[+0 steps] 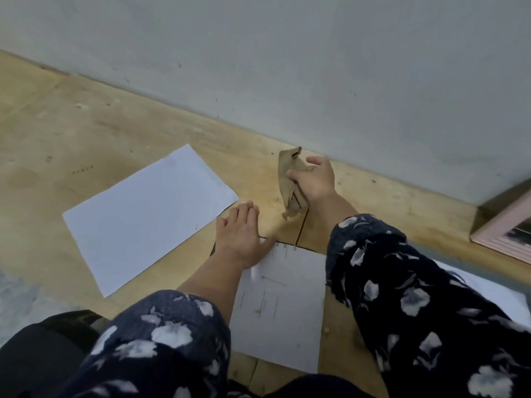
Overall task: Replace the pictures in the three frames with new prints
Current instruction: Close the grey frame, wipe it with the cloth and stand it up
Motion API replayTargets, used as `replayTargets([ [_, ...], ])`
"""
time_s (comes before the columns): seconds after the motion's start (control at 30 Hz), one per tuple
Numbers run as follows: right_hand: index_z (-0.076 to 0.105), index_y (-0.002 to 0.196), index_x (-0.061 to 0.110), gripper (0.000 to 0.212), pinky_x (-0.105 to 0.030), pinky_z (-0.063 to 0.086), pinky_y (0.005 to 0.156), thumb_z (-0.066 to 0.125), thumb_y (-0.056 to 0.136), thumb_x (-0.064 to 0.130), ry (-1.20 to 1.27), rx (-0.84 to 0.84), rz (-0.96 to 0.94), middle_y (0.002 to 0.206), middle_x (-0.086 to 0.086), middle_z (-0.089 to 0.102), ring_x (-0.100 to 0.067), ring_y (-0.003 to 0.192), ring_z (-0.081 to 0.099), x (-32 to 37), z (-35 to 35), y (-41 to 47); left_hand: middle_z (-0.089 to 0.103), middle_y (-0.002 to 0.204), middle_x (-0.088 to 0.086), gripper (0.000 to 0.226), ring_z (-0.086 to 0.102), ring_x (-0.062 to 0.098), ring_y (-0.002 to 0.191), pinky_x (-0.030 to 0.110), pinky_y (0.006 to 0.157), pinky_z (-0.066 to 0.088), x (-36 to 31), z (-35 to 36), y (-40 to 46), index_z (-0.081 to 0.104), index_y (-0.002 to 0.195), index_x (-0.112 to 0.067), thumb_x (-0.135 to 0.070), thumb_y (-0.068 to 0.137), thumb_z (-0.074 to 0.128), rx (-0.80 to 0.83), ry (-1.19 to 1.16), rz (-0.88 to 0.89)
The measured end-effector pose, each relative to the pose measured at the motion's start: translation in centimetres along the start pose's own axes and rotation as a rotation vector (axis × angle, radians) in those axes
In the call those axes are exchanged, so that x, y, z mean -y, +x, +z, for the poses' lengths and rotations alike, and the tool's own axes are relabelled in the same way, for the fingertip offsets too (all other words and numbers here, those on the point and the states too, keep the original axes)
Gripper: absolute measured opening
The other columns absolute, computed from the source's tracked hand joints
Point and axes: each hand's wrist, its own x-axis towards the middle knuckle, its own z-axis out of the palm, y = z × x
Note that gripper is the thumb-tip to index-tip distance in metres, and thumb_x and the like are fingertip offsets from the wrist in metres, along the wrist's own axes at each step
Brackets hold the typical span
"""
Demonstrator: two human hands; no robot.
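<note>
- Nearest the camera, two forearms in dark sleeves (161,337) with a pale flower print reach forward over a wooden tabletop (57,133).
- Between the forearms lies a white printed sheet (281,311), flat on the wood, with faint lines and small text; its far left corner sits under the edge of the left hand.
- The left hand (240,234) rests palm down on the tabletop, fingers straight and close together, holding nothing; its fingertips point toward the near corner of the blank sheet.
- To the left of that hand, a blank white sheet (146,214) lies flat and turned at an angle on the wood, apart from the printed sheet.
- Farther on, the right hand (313,179) grips a crumpled piece of brown paper (290,179); the fingers curl round it while the thumb sticks out above. The paper is raised off the table, near the wall.
- At the right edge, the corner of a pale pink picture frame (502,225) rests on the table, well apart from both hands.
- Behind everything stands a plain grey wall (287,53).
</note>
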Motion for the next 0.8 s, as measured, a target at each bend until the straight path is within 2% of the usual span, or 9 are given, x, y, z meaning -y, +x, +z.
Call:
replayTargets([
  [0.1, 0.046, 0.136, 0.015, 0.057, -0.033, 0.052, 0.087, 0.068, 0.084, 0.011, 0.144, -0.010, 0.087, 0.117, -0.002, 0.058, -0.021, 0.101, 0.061, -0.4, -5.0, -1.0, 0.018, 0.155, 0.001, 0.073, 0.021, 0.022, 0.138, 0.041, 0.104, 0.027, -1.4, -0.9, 0.1, 0.025, 0.145, -0.015, -0.060, 0.089, 0.038, 0.055, 0.001, -0.040],
  [0.23, 0.060, 0.125, 0.018, 0.039, -0.034, 0.055, 0.084, 0.055, 0.088, 0.008, 0.121, -0.081, 0.039, 0.116, -0.004, 0.065, -0.023, 0.098, 0.063, -1.7, -11.3, -2.6, 0.016, 0.157, 0.004, 0.063, 0.017, 0.024, 0.142, 0.047, 0.113, 0.017, -4.9, -1.5, -1.2, 0.025, 0.146, -0.012, -0.042, 0.093, 0.040, -0.101, -0.053, -0.013],
  [0.33, 0.062, 0.116, 0.020, 0.037, -0.029, 0.053, 0.070, 0.045, 0.090, 0.000, 0.029, -0.122, 0.001, 0.109, -0.005, 0.064, -0.024, 0.094, 0.062, -2.6, -15.6, -4.7, 0.011, 0.159, 0.000, 0.067, 0.008, 0.020, 0.146, 0.047, 0.118, 0.004, -8.8, -1.0, -3.5, 0.020, 0.150, -0.017, -0.054, 0.096, 0.033, -0.094, -0.155, 0.139],
  [0.37, 0.063, 0.111, 0.021, 0.040, -0.029, 0.052, 0.070, 0.041, 0.089, -0.004, -0.004, -0.126, -0.008, 0.108, -0.006, 0.064, -0.025, 0.094, 0.061, -3.2, -16.6, -5.2, 0.009, 0.159, -0.002, 0.070, 0.005, 0.018, 0.147, 0.047, 0.119, 0.001, -10.1, -0.6, -4.3, 0.017, 0.151, -0.018, -0.059, 0.095, 0.030, -0.060, -0.170, 0.194],
  [0.43, 0.065, 0.107, 0.021, 0.044, -0.030, 0.051, 0.077, 0.040, 0.086, -0.008, -0.089, -0.140, -0.027, 0.111, -0.006, 0.064, -0.024, 0.097, 0.060, -4.9, -18.6, -6.3, 0.007, 0.160, -0.004, 0.078, 0.001, 0.016, 0.148, 0.048, 0.119, -0.003, -12.7, 0.6, -6.2, 0.015, 0.152, -0.020, -0.068, 0.091, 0.027, 0.002, -0.194, 0.294],
  [0.53, 0.062, 0.121, 0.021, 0.050, -0.029, 0.050, 0.090, 0.047, 0.083, -0.007, -0.270, -0.144, -0.080, 0.122, -0.004, 0.061, -0.022, 0.107, 0.058, -7.5, -19.8, -7.6, 0.004, 0.162, -0.004, 0.098, -0.003, 0.014, 0.149, 0.052, 0.118, -0.007, -14.8, 2.7, -8.3, 0.010, 0.154, -0.020, -0.081, 0.080, 0.031, 0.068, -0.201, 0.400],
  [0.63, 0.057, 0.131, 0.024, 0.063, -0.029, 0.045, 0.093, 0.043, 0.080, -0.010, -0.441, -0.164, -0.196, 0.133, -0.001, 0.055, -0.024, 0.117, 0.052, -10.0, -19.8, -8.7, -0.003, 0.163, -0.002, 0.114, -0.008, 0.014, 0.149, 0.055, 0.116, -0.011, -15.5, 4.2, -10.2, -0.003, 0.154, -0.018, -0.088, 0.072, 0.033, 0.113, -0.153, 0.454],
  [0.7, 0.052, 0.136, 0.021, 0.067, -0.030, 0.040, 0.099, 0.045, 0.077, -0.010, -0.635, -0.134, -0.315, 0.139, 0.001, 0.049, -0.026, 0.124, 0.044, -11.8, -19.2, -9.0, -0.006, 0.162, -0.004, 0.114, -0.011, 0.012, 0.148, 0.054, 0.116, -0.013, -15.8, 4.8, -11.3, -0.008, 0.153, -0.020, -0.086, 0.073, 0.038, 0.119, -0.120, 0.451],
  [0.8, 0.036, 0.145, 0.021, 0.071, -0.037, 0.039, 0.103, 0.049, 0.080, -0.003, -0.933, 0.008, -0.287, 0.152, 0.004, 0.033, -0.027, 0.132, 0.031, -14.1, -17.8, -9.0, -0.001, 0.162, -0.009, 0.103, -0.011, 0.011, 0.148, 0.052, 0.117, -0.014, -16.1, 4.6, -12.0, -0.003, 0.154, -0.025, -0.079, 0.078, 0.042, 0.099, -0.108, 0.428],
])
